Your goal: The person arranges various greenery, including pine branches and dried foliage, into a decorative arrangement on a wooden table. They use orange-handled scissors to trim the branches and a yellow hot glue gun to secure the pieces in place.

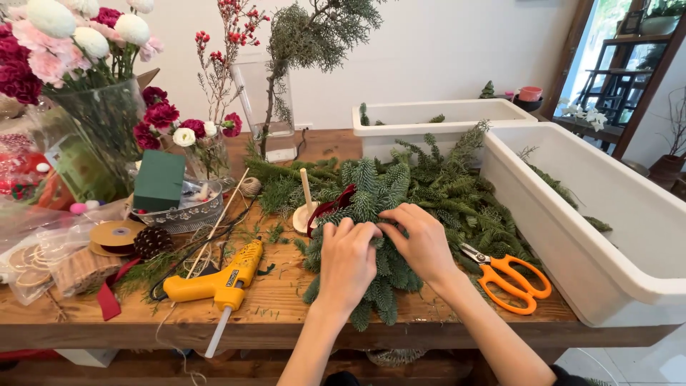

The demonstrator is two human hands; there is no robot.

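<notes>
Both hands pressed on fir wreath (371, 243) at table's (286, 314) front edge: left hand (348, 261) curled over sprigs, right hand (421, 243) pinching greenery. Orange scissors (507, 279) just right of wreath, yellow glue gun (214, 282) left. Risk: sprigs springing loose under slack grip.

Plain white wall (443, 50) behind, evenly lit, wall socket (304, 126) low near tabletop. Wooden worktable (286, 314), plank top, warm brown, lower shelf beneath. Right rear: dark wood-framed doorway (575, 50), bright daylight beyond. Dark open shelving unit (629, 71) beside it, holding potted plant. Brown ceramic pot (666, 170) on floor at far right. Pale floor (643, 364) visible at bottom right corner.
</notes>
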